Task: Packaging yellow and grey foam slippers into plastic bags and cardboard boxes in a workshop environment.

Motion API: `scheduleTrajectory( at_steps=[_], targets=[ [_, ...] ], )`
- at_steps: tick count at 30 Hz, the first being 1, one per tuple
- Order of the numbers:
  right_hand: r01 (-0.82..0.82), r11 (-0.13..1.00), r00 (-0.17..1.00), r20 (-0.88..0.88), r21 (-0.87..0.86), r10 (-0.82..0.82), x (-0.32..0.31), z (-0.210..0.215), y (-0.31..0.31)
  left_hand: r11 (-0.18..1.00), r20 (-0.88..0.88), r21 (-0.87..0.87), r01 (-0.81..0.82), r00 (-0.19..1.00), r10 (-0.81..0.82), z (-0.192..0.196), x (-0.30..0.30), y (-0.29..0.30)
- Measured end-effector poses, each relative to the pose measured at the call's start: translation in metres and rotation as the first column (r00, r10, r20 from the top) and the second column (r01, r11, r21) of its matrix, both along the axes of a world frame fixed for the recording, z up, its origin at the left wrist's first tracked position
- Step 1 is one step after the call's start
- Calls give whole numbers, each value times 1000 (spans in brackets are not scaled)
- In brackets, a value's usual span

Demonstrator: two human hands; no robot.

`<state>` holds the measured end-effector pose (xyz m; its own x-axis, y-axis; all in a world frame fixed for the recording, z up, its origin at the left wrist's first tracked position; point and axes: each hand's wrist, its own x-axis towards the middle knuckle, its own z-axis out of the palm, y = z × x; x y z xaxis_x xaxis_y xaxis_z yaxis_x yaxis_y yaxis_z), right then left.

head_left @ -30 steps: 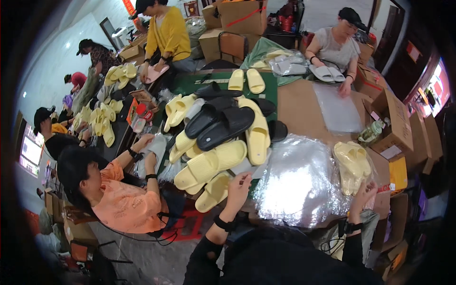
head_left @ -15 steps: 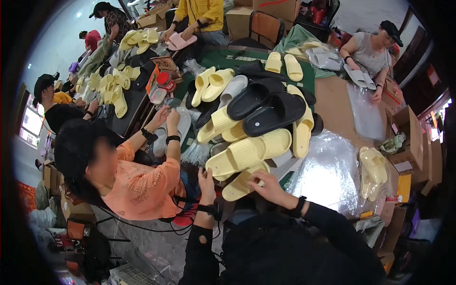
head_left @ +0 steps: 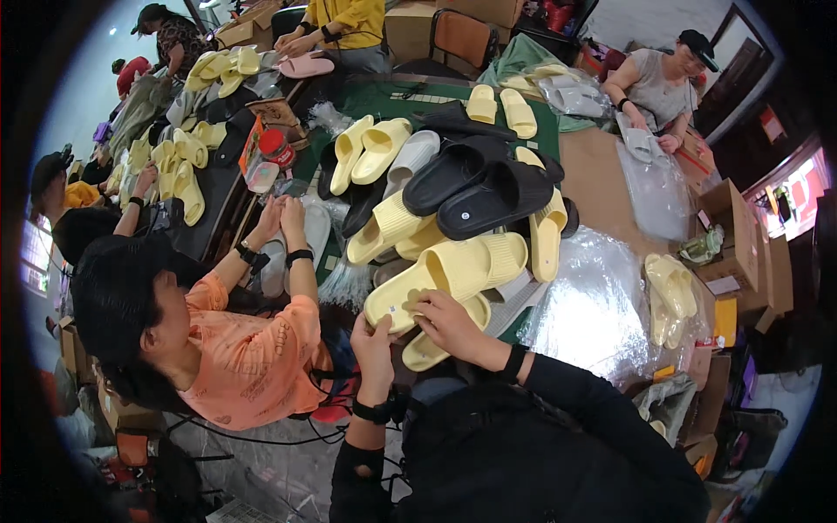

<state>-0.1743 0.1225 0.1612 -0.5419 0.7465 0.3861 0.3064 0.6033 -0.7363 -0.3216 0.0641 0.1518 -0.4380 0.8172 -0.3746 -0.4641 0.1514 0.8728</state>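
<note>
A pale yellow slipper point(head_left: 453, 266) lies tilted at the near side of the pile, a small light mark on its footbed. My left hand point(head_left: 373, 350) is closed on its heel end, thumb on top. My right hand point(head_left: 455, 324) is closed at the slipper's near edge, fingers bent together against the footbed; its palm hides part of the lower slipper. That second yellow slipper point(head_left: 423, 353) sits just under the first. Behind them are black slippers point(head_left: 497, 207), more yellow slippers point(head_left: 384, 148) and a grey slipper point(head_left: 410, 159).
Clear plastic bags point(head_left: 593, 305) cover the table to my right, beside a bagged yellow pair point(head_left: 670, 296) and a cardboard box point(head_left: 732, 231). Close on my left sits a co-worker in an orange shirt point(head_left: 253, 357). Other people work around the tables. A red-lidded jar point(head_left: 275, 146) stands at far left.
My right hand has moved left and up, from the lower slipper to the upper one's heel area. My left hand now has its thumb over the heel. The whole view has shifted slightly.
</note>
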Motion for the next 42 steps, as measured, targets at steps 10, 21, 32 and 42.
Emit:
scheduleTrajectory(
  at_steps=[10, 21, 32, 42],
  targets=[
    [-71, 997, 997, -16, 41, 71, -7, 12, 7, 994, -227, 112, -20, 973, 45, 6, 17, -10],
    [-117, 993, 991, -55, 27, 118, -8, 11, 17, 994, -290, 111, 6, 957, 26, 15, 21, -13],
    [-130, 991, 991, -24, -12, 130, -5, 10, 18, 995, -280, 86, 46, 960, -20, 4, 18, -14],
    [-123, 988, 992, -25, 98, 126, 3, 3, 16, 994, -209, 95, 48, 978, -27, 7, 22, -13]
  ],
)
